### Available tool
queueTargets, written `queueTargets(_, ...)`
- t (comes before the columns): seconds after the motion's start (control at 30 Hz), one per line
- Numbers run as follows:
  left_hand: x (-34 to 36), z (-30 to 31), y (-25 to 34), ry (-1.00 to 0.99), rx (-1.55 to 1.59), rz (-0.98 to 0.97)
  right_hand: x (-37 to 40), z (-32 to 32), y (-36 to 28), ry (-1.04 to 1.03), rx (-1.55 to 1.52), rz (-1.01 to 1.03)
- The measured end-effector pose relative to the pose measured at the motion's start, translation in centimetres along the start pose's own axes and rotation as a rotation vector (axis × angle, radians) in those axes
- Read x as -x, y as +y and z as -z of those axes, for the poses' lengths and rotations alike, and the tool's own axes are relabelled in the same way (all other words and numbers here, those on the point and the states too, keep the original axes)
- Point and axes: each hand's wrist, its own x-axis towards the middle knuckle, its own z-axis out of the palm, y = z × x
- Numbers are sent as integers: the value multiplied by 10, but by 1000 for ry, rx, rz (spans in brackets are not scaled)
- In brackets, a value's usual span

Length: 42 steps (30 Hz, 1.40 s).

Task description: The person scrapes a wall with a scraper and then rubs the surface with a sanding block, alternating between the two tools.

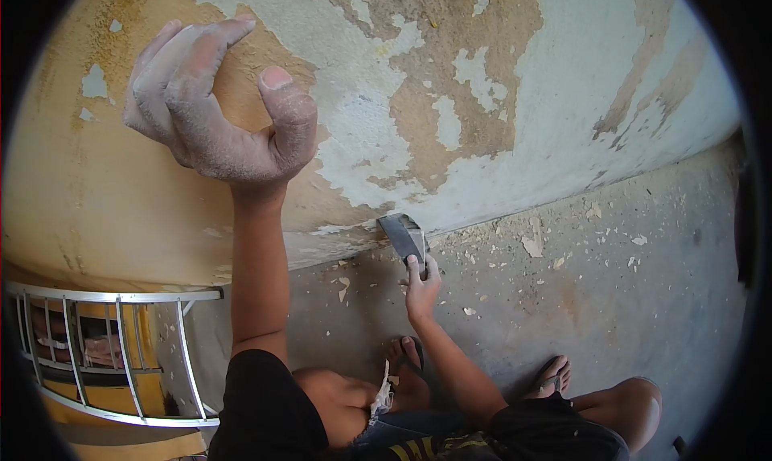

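My left hand point(217, 103), coated in pale dust, is raised close in front of the wall point(555, 91). Its fingers curl with a wide gap to the thumb, and nothing is in it. Low down, my right hand point(423, 288) grips a wide-bladed scraper point(399, 234), thumb along its near face. The blade's far edge is right at the foot of the wall, where peeling paint borders bare brown plaster. White paint hangs on in patches across the wall's middle, and the left side is stained yellow-brown.
Paint flakes point(531, 245) litter the grey concrete floor point(515, 316) along the wall base. A metal ladder point(121, 356) occupies the lower left. My feet in flip-flops point(550, 374) and my bent knees are near the bottom, behind the scraper.
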Motion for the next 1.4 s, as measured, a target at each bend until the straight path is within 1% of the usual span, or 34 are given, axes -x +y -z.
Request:
queueTargets(0.03, 0, 2, 0, 1, 2, 1, 1, -2, -3, 3, 0, 0)
queueTargets(0.1, 1, 10, 1, -139, -3, 4, 7, -11, -10, 17, 7, -15)
queueTargets(0.13, 2, 9, 3, -146, 1, 9, 11, -15, -13, 21, 11, -22)
queueTargets(0.2, 1, 8, 3, -119, -12, 20, 18, -24, -31, -75, -79, -4)
queueTargets(0.33, -2, 9, 3, -151, -20, 7, 12, -15, -8, -89, -73, 10)
queueTargets(0.4, -2, 4, 2, -49, -49, -4, 4, -2, 7, 0, 47, -55)
queueTargets(0.43, -3, 1, 0, -43, -41, -13, -1, -3, 11, 4, 35, -50)
queueTargets(0.5, 0, 2, 0, -12, -32, -4, 2, -5, 6, 51, 108, 33)
queueTargets(0.53, 3, 8, 4, -38, -33, 12, 3, -9, 3, 16, 11, 12)
queueTargets(0.57, 2, 10, 5, -95, -36, 26, 7, -11, -4, 15, 20, 6)
queueTargets(0.6, -1, 11, 5, -144, -36, 33, 11, -16, -12, -23, -7, 37)
queueTargets(0.63, -2, 11, 5, -137, -39, 30, 11, -20, -19, -64, -39, 75)
queueTargets(0.7, -2, 10, 5, -148, -10, 12, 11, -16, 0, -60, -23, 61)
queueTargets(0.73, -2, 9, 3, -141, -12, 8, 9, -9, 16, -42, -28, -39)
queueTargets(0.77, 0, 5, 0, -76, -17, 1, 9, -6, 17, -22, -33, -141)
queueTargets(0.8, 0, 1, -2, -13, -20, -6, 11, -3, 20, -28, -29, -126)
queueTargets(0.83, 0, -2, -3, -15, -17, -6, 6, -7, 25, -27, -30, -129)
queueTargets(0.9, 2, 0, 1, 4, -19, 18, 7, -17, 19, -91, 60, 29)
queueTargets(0.93, 4, 2, 3, -1, -22, 27, 7, -20, 11, -91, 69, 24)
queueTargets(1.0, 0, 1, 2, -4, -14, 11, 11, -29, -26, -123, -93, 32)
queueTargets(1.03, -3, 2, 1, 11, -14, 4, 6, -28, -20, -124, -100, 48)
queueTargets(1.1, -1, 11, 2, -152, -3, 13, 0, -13, 15, -70, -22, -48)
queueTargets(1.13, -2, 9, 1, -148, -3, 8, -1, -5, 28, -46, -17, -45)
queueTargets(1.17, -2, 5, -1, -84, -15, -5, -8, -8, 35, -47, -23, -43)
queueTargets(1.2, 0, 3, -2, -29, -29, -13, -11, -9, 44, -20, 32, 35)
queueTargets(1.23, 2, 3, -1, -49, -30, -3, -6, -4, 56, 5, 98, 99)
queueTargets(1.27, 2, 5, 1, -56, -32, 8, 9, -11, 7, -32, 10, -40)
queueTargets(1.37, -1, 5, 2, -18, -31, 7, 10, -19, -9, -76, -27, 8)
queueTargets(1.4, -1, 9, 4, -81, -22, 9, 14, -19, -12, -70, -63, -28)
